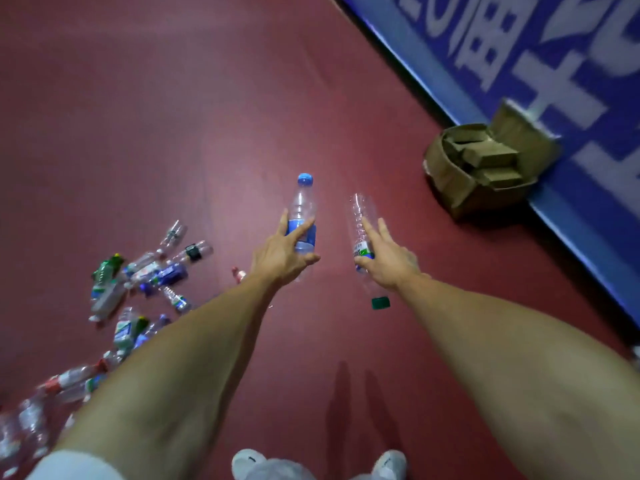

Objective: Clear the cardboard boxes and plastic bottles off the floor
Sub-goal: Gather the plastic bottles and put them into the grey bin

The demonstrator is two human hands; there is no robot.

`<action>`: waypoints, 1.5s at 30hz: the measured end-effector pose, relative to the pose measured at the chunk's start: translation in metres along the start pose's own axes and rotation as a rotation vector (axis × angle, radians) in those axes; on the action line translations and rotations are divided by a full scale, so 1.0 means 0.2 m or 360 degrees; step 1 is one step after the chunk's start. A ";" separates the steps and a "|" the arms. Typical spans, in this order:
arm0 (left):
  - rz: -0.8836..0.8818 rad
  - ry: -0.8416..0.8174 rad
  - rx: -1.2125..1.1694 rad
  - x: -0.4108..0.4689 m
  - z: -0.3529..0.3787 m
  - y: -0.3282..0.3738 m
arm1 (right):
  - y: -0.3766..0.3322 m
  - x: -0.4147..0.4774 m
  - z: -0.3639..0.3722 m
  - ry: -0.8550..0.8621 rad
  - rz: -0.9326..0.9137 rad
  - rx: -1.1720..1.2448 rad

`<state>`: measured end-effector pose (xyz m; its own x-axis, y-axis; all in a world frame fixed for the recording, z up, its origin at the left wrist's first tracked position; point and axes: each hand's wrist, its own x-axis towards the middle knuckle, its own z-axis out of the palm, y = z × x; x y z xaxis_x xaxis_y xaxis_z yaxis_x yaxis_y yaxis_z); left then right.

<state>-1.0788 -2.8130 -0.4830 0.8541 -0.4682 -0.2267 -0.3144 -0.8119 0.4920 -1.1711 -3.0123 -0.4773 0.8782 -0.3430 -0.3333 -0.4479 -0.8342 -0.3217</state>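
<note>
My left hand (280, 258) holds a clear plastic bottle with a blue cap and blue label (303, 206), cap pointing away from me, fingers and thumb round its label. My right hand (384, 261) holds a second clear bottle (362, 216) with its green cap (380, 302) pointing back toward me; the thumb wraps its label and the fingers lie along it. Both bottles are above the red floor (173, 116). Several empty plastic bottles (152, 271) lie scattered on the floor to the left. A cardboard box (450, 178) stuffed with folded cardboard sits at the right.
A blue banner wall with white characters (540, 74) runs along the right edge, and the box leans against it. My white shoes (389, 462) show at the bottom. A small red-capped bottle (239, 274) lies just left of my left wrist.
</note>
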 end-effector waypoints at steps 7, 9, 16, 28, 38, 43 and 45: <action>0.0454 -0.0167 0.0215 0.15 0.57 1.16 | 1.17 -0.37 -0.41 0.0170 0.0434 0.0061; 0.0605 -0.0238 0.0266 0.16 0.70 1.49 | 1.45 -0.50 -0.53 0.0227 0.0569 0.0107; 0.1108 -0.0387 0.0332 0.20 1.11 2.51 | 2.28 -0.85 -0.79 0.0493 0.1007 0.0320; 0.1690 -0.0850 0.0540 0.32 2.00 3.68 | 3.30 -1.17 -0.88 0.0646 0.1689 0.0594; 0.1869 -0.1083 0.0521 0.14 2.49 4.46 | 3.98 -1.43 -1.03 0.0780 0.1918 0.0797; 0.1854 -0.1114 0.0470 -0.05 2.72 4.75 | 4.38 -1.60 -1.09 0.0747 0.1906 0.0780; 0.1920 -0.1094 0.0496 -0.11 2.80 4.85 | 4.52 -1.66 -1.14 0.0771 0.1855 0.0765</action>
<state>-1.6348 -3.7862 -0.4716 -0.3382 -0.9176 -0.2090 -0.8471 0.2000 0.4924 -1.8295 -3.7506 -0.4554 -0.1246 -0.9421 -0.3114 -0.8936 0.2430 -0.3775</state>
